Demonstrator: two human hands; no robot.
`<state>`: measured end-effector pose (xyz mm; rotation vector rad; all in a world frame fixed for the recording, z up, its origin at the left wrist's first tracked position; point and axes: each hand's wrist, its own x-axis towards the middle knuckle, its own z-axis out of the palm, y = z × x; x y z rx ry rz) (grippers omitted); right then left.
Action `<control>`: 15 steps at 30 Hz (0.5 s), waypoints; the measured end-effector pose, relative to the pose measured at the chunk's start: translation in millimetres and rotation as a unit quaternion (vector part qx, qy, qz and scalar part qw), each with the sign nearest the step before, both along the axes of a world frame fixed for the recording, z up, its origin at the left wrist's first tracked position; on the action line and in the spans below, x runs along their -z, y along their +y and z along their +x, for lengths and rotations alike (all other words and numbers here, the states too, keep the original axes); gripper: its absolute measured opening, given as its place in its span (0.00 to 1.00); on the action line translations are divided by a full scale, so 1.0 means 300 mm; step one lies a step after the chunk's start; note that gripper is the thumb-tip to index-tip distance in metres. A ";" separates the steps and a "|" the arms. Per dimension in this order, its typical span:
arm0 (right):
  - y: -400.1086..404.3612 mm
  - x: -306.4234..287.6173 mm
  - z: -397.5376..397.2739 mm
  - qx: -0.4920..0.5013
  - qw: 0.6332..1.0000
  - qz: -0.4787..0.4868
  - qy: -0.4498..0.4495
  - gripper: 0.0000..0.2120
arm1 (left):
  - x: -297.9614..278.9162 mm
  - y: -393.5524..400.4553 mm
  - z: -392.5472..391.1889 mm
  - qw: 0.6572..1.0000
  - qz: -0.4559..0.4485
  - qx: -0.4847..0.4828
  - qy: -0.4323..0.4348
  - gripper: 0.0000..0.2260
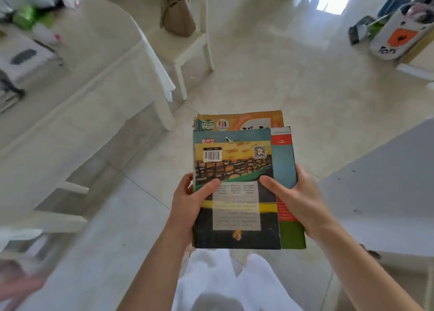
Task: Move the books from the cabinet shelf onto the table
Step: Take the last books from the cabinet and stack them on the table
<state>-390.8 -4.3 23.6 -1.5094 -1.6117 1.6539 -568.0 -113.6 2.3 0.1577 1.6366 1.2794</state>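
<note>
A stack of three books (237,174) is held flat in front of me over the tiled floor. The top book shows a back cover with a barcode, a stone wall and a yellow sky. Under it lie a teal and red book (285,155) and an orange book (249,120). My left hand (190,202) grips the stack's left edge, thumb on the top cover. On the right edge, my right hand (296,198) holds it the same way. The table (94,59), draped in a white cloth, stands to the left and ahead.
A white chair (192,45) with a brown bag (178,14) on its seat stands beyond the table's corner. Cluttered items lie on the table's far left. A grey-white cabinet surface (385,181) is at the right. A mop and a decorated bin stand at the back right.
</note>
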 end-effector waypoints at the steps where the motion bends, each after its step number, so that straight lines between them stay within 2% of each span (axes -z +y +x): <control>1: -0.002 -0.002 -0.060 -0.013 1.000 -0.001 0.002 0.29 | -0.007 -0.020 -0.050 1.000 -0.001 -0.015 0.002 0.14; 9: -0.060 0.015 -0.650 -0.128 0.991 0.011 -0.022 0.24 | -0.031 -0.211 -0.522 0.991 -0.014 -0.127 0.035 0.14; 15: -0.070 0.044 -0.994 -0.188 0.982 -0.023 -0.023 0.28 | -0.020 -0.278 -0.794 0.981 -0.037 -0.187 0.048 0.12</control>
